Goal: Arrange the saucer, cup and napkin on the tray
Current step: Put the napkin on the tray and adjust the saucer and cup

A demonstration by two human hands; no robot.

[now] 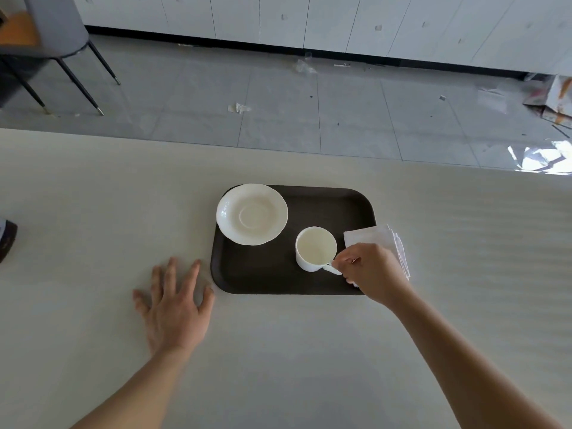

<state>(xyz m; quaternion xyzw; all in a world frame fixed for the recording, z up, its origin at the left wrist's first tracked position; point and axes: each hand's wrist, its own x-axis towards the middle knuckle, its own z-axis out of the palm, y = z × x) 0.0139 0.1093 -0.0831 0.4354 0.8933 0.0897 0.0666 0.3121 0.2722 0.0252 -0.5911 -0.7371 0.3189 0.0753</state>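
Observation:
A dark brown tray [325, 205] lies on the pale table. A white scalloped saucer [251, 213] sits on the tray's far left corner, overhanging its rim a little. A white cup [315, 247] stands upright on the tray, right of the saucer. My right hand [373, 274] pinches the cup's handle at the near right side. A folded white napkin [379, 239] lies over the tray's right edge, partly hidden behind that hand. My left hand [175, 308] rests flat on the table just left of the tray, fingers spread, holding nothing.
The table's far edge [278, 150] runs across the view, with grey tiled floor beyond it. A grey chair [55, 41] stands on the floor at far left. A dark object [7, 239] sits at the table's left border.

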